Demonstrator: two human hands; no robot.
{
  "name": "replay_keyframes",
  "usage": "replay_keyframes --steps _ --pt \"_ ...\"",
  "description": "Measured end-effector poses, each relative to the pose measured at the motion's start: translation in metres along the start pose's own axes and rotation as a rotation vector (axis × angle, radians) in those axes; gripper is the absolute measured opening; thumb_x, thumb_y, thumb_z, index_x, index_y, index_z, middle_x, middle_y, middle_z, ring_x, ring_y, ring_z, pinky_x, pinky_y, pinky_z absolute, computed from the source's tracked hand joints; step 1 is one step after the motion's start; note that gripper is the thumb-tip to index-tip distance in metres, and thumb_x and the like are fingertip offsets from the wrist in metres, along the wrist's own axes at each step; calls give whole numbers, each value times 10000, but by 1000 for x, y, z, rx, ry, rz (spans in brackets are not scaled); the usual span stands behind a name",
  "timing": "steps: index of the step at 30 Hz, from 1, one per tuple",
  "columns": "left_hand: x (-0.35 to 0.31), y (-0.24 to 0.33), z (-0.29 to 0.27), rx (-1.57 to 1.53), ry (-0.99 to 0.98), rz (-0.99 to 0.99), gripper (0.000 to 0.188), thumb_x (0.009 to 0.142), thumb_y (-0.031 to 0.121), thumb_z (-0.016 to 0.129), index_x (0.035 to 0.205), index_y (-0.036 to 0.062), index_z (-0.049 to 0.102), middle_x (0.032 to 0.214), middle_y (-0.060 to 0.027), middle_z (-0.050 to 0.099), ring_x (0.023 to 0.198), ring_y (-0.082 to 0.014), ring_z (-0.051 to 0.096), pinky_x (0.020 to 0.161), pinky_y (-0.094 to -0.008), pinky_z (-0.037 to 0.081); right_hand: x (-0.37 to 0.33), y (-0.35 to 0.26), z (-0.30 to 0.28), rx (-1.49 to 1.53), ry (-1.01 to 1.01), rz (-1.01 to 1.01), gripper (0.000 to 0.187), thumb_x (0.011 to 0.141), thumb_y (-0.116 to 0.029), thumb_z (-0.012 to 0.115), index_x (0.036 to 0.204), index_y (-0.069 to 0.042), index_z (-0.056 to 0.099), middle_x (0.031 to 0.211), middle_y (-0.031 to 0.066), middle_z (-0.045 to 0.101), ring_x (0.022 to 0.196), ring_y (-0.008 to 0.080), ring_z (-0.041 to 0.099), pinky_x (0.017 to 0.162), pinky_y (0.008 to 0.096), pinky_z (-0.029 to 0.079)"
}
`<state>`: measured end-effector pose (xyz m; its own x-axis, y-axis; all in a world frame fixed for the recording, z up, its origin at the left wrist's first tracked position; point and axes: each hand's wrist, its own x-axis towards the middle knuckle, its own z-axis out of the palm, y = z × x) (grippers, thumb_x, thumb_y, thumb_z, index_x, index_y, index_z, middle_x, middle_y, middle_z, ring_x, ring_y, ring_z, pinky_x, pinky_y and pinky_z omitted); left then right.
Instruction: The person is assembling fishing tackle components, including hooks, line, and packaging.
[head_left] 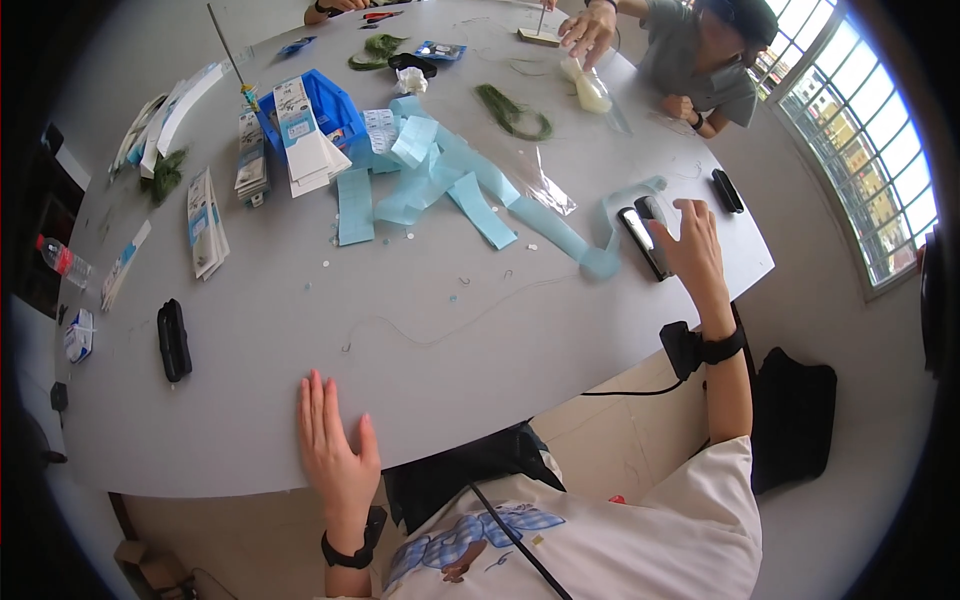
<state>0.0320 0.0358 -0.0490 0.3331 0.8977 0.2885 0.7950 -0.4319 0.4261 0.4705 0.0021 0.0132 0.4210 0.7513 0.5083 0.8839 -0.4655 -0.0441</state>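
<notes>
My left hand (338, 445) lies flat at the table's near edge, fingers stretched out, holding nothing. Beyond its fingertips is a small fish hook (346, 347) on a thin, clear line (430, 341) that curves off to the right. My right hand (692, 250) is at the right side of the table, fingers apart and slightly bent, beside a black and silver stapler-like tool (646, 243). Whether the fingers touch this tool I cannot tell. A pale blue paper strip (548, 232) ends in a curl left of the tool. Two loose hooks (464, 280) lie mid-table.
A blue bin (345, 105) holds white printed cards (303, 140); more cards (205, 225) lie left. Black oblong cases (174, 340) rest at both sides. Green line bundles (512, 112) lie farther back. Another person's hand (590, 35) reaches over a pale bag (590, 90); a seated person (700, 65) is opposite.
</notes>
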Motion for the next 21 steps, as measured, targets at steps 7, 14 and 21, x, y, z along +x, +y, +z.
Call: replay_keyframes --steps 7,14,21 --pt "2 0 1 -42 66 -12 425 800 98 533 1197 -38 465 1340 -160 411 1245 -352 369 1007 -417 325 107 -79 69 158 -675 -60 549 750 -419 667 1021 51 587 976 178 618 911 264 590 782 326 468" --pt "-2 1 -2 -52 99 -50 401 788 99 543 1164 -35 504 1292 -156 469 1223 -338 404 995 -408 342 124 -102 102 328 -945 123 644 654 -431 720 1050 57 577 910 149 619 809 253 598 688 337 474" --pt "-2 -1 1 -64 136 -17 388 777 88 551 1144 -34 513 1270 -160 485 1210 -342 416 987 -409 347 117 -86 109 583 -753 1 405 741 -248 657 1033 12 551 866 96 606 678 185 604 582 302 482"
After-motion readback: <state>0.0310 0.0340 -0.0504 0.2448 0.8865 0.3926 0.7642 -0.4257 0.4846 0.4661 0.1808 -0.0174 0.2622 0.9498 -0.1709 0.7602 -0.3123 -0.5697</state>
